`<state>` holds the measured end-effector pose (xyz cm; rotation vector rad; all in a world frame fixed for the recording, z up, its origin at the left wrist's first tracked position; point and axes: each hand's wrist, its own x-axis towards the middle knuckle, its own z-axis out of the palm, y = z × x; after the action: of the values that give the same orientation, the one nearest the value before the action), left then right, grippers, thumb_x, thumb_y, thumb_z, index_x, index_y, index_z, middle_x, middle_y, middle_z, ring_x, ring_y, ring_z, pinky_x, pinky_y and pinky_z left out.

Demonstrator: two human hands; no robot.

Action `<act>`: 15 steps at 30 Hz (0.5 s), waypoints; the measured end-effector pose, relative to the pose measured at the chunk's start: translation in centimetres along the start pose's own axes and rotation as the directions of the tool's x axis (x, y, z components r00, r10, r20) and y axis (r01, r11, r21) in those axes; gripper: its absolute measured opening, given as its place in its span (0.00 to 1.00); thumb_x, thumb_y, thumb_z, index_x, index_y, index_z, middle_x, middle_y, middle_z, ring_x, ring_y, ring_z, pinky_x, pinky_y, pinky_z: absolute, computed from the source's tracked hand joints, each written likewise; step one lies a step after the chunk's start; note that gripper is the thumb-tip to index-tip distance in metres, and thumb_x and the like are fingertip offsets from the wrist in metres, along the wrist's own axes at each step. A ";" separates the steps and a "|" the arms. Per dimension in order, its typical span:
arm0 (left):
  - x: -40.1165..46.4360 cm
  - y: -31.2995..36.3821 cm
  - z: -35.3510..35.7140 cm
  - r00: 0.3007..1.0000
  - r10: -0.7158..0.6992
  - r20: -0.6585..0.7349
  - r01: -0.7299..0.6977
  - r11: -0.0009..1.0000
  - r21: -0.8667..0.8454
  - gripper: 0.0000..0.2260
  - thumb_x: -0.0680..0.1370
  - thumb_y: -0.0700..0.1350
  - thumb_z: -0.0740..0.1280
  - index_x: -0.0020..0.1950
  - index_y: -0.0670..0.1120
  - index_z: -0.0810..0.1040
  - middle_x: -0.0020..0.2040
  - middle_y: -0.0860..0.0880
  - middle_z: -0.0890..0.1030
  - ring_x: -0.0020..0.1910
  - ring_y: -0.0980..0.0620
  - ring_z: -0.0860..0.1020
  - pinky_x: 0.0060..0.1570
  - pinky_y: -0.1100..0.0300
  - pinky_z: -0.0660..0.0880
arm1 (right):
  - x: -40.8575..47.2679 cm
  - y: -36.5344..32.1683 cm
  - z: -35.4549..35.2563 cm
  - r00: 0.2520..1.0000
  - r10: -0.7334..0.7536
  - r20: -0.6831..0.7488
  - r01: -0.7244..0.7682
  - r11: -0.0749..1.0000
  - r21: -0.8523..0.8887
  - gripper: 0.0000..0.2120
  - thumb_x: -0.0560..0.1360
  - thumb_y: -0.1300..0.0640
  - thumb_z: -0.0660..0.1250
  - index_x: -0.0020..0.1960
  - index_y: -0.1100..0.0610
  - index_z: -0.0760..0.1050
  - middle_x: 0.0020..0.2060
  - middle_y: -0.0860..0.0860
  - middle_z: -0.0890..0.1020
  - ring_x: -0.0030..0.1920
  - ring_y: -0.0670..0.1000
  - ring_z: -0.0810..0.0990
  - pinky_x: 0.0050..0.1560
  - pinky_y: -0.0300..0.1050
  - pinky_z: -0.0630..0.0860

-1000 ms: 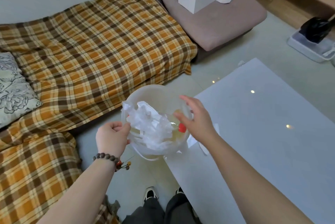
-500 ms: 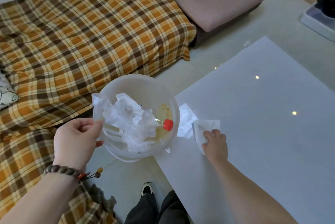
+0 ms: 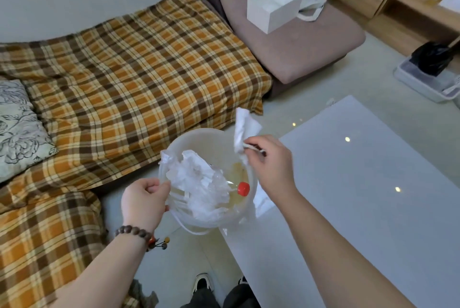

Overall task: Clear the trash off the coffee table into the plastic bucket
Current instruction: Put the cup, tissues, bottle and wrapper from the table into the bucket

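My right hand (image 3: 270,165) pinches a crumpled white tissue (image 3: 243,131) over the translucent plastic bucket (image 3: 199,138); my left hand (image 3: 144,199) grips the near-left rim. Released off-centre, the tissue could drift to the floor.

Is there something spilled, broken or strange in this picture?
Nothing is spilled or broken. The left hand grips the plastic bucket by its rim; the right hand holds a white tissue above its far edge.

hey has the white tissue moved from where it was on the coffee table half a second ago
Yes. The white tissue has left the coffee table: the right hand pinches it up in the air, leftward past the table's edge, over the plastic bucket rim.
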<state>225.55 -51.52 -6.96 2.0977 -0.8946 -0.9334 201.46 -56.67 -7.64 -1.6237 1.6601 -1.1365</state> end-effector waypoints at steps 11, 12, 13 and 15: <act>-0.7 3.2 -2.5 0.999 -0.029 -0.039 0.022 0.987 -0.160 0.07 0.77 0.43 0.70 0.48 0.39 0.81 0.33 0.47 0.77 0.34 0.53 0.79 0.31 0.63 0.79 | 2.3 -4.4 0.1 0.952 -0.041 0.304 0.086 0.987 -0.137 0.26 0.71 0.51 0.71 0.67 0.49 0.69 0.64 0.50 0.73 0.65 0.52 0.69 0.64 0.47 0.68; -0.6 3.3 -2.8 0.998 -0.033 -0.046 0.025 0.986 -0.167 0.07 0.77 0.43 0.70 0.48 0.39 0.81 0.33 0.47 0.78 0.33 0.54 0.79 0.32 0.62 0.80 | 2.5 -4.3 -0.4 0.961 -0.032 0.273 0.075 0.986 -0.146 0.27 0.71 0.50 0.70 0.68 0.49 0.68 0.65 0.50 0.72 0.65 0.53 0.68 0.64 0.48 0.68; -0.5 3.4 -3.1 0.998 -0.035 -0.051 0.025 0.985 -0.173 0.07 0.77 0.43 0.70 0.48 0.40 0.81 0.33 0.48 0.78 0.32 0.54 0.79 0.33 0.61 0.80 | 2.7 -4.0 -0.9 0.965 0.005 0.263 0.040 0.985 -0.167 0.29 0.72 0.48 0.69 0.70 0.49 0.65 0.66 0.51 0.71 0.66 0.53 0.67 0.65 0.50 0.67; -0.3 3.4 -3.8 0.998 -0.033 -0.055 0.022 0.981 -0.190 0.07 0.77 0.43 0.70 0.48 0.40 0.82 0.33 0.48 0.79 0.33 0.55 0.80 0.35 0.59 0.81 | 3.0 -3.4 -1.3 0.944 0.138 0.298 -0.077 0.975 -0.207 0.33 0.73 0.45 0.67 0.74 0.50 0.59 0.71 0.53 0.65 0.71 0.54 0.63 0.69 0.54 0.65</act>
<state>227.34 -52.02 -2.22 1.9680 -0.7195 -0.9289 201.72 -59.08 -3.52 -1.7033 1.6642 -0.6405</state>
